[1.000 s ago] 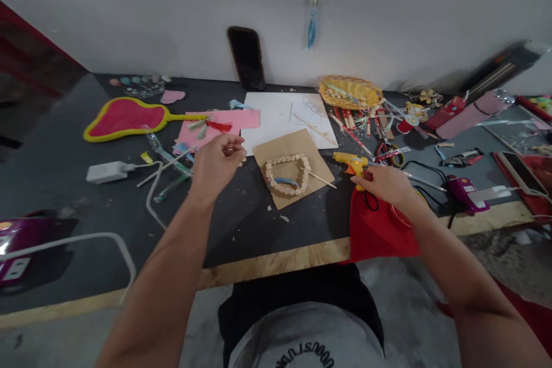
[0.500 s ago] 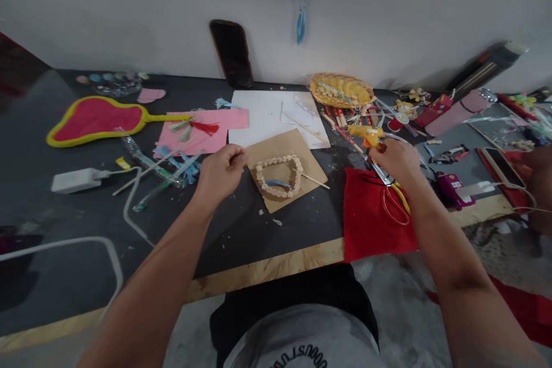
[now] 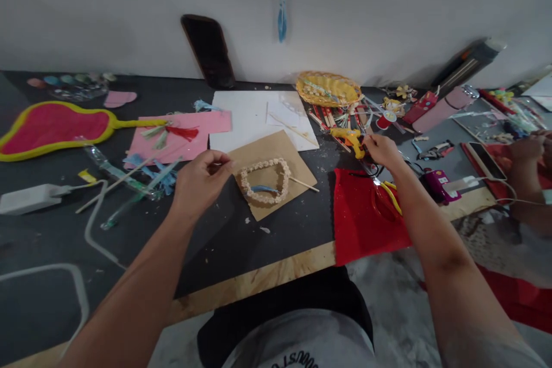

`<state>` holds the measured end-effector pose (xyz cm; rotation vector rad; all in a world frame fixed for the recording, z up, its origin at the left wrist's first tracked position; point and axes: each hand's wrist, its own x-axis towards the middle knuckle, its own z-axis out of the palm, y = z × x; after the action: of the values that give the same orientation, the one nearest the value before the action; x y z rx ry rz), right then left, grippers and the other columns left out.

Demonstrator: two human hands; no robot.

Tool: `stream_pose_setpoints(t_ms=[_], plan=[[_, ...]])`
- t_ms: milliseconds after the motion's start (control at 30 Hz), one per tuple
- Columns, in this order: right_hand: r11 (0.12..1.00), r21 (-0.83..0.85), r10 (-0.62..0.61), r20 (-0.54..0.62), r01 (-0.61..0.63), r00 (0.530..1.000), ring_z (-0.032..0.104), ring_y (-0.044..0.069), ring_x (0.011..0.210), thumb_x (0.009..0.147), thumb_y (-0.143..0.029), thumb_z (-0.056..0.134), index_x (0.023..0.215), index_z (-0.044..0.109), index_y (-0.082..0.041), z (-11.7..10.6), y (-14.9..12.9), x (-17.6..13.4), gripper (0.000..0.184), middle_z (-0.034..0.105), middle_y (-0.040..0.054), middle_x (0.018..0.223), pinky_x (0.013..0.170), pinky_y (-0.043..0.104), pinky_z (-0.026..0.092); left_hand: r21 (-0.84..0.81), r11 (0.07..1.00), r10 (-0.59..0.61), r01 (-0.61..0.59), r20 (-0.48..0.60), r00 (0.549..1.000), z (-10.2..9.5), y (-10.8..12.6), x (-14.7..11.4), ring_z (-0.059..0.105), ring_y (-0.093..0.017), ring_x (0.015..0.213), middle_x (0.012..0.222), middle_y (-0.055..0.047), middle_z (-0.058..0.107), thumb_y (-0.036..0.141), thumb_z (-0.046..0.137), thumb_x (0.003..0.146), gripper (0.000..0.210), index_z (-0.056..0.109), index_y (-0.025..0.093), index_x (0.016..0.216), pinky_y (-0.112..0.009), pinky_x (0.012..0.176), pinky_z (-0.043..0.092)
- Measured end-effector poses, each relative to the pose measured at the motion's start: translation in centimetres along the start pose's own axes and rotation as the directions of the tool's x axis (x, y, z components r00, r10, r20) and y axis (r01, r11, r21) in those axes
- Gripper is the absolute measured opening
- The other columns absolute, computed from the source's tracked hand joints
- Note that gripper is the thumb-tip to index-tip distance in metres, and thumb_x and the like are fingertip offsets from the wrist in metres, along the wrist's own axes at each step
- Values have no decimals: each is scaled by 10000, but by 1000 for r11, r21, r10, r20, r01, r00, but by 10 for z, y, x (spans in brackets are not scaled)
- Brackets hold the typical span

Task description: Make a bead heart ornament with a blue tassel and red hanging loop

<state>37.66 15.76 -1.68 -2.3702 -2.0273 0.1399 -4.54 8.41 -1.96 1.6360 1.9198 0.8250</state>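
My left hand [image 3: 202, 181] hovers by the left corner of a piece of brown cardboard [image 3: 297, 152], thumb and fingertips closed together. Anything between them is too small to make out. On the cardboard lies a rounded frame of small cream-coloured pieces [image 3: 280, 192], with a blue tassel [image 3: 263, 188] inside it and a thin wooden stick [image 3: 304, 184] reaching out to the right. My right hand [image 3: 382, 151] is closed at the rear end of a yellow hot glue gun [image 3: 348, 138]. Below that hand, yellow-handled scissors [image 3: 393, 198] rest on red felt [image 3: 362, 224].
A pink and yellow fan-like piece [image 3: 64, 123], pink sheets [image 3: 181, 149] and a white cable [image 3: 92, 230] lie left. Behind are white board [image 3: 233, 126], a leaning phone [image 3: 207, 49] and a wicker basket [image 3: 330, 89]. Another person's hand [image 3: 526, 149] is at far right.
The view has swung slightly right. My right hand has shifted back from the glue gun's handle to its rear, and more of the gun shows. The cream frame stays put.
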Motion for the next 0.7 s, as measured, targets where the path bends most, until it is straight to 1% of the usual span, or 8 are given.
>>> stream_pose_setpoints(t_ms=[100,167,300,400,467,500,600,700], plan=[[996,93,10,-40,-7,999,674,232,896,951,-365,446,1105,718,-159,-2,3,0,374,757,122,1001,705,280,422,-40,999,2,-1,25,1000,-2,2,-1,521,-129,617,698,7,624,371,558,837,210,627,173,842,-246,609,377],[992,125,20,-29,-17,999,664,228,853,915,-363,498,1027,739,-162,-3,2,-2,334,751,113,940,682,282,410,3,1000,16,-16,24,1000,-2,1,-1,480,-128,566,650,13,601,351,530,847,193,616,185,799,-261,585,348],[991,120,47,28,-50,999,628,208,728,874,-393,550,874,742,-154,-2,1,-5,306,718,104,796,617,282,379,36,997,71,-70,-19,997,0,-7,-1,527,-154,582,645,-3,620,329,491,862,204,629,195,792,-285,612,372],[976,199,77,61,-88,995,587,183,643,835,-416,582,833,721,-157,3,3,-3,293,677,67,713,592,282,370,-26,996,84,-85,-34,996,3,-13,-1,587,-158,650,813,-30,708,291,499,833,206,661,192,912,-284,667,425],[961,261,76,83,-95,994,569,172,613,811,-407,591,801,703,-163,9,5,-1,269,642,39,663,583,280,372,-66,995,75,-77,-38,996,4,-14,-1,609,-149,692,1000,-42,735,270,534,793,291,657,199,1048,-275,694,450],[956,278,68,89,-90,994,562,169,604,803,-398,591,790,695,-165,11,5,0,255,627,28,645,581,279,373,-66,996,65,-67,-36,997,4,-13,-1,615,-148,705,1041,-41,735,277,555,784,323,652,204,1083,-272,701,455],[965,259,24,65,-40,998,554,169,615,801,-359,579,784,681,-169,16,7,1,216,621,24,651,599,282,378,15,999,49,-48,-26,998,4,-6,-1,628,-169,727,910,-25,740,346,602,799,227,681,206,959,-277,712,449],[983,182,-10,46,2,999,580,194,680,816,-349,579,834,681,-168,11,7,-3,208,661,57,733,634,294,389,95,994,59,-57,-18,998,4,1,0,632,-187,733,785,-18,718,359,600,821,170,673,206,812,-289,708,438]])
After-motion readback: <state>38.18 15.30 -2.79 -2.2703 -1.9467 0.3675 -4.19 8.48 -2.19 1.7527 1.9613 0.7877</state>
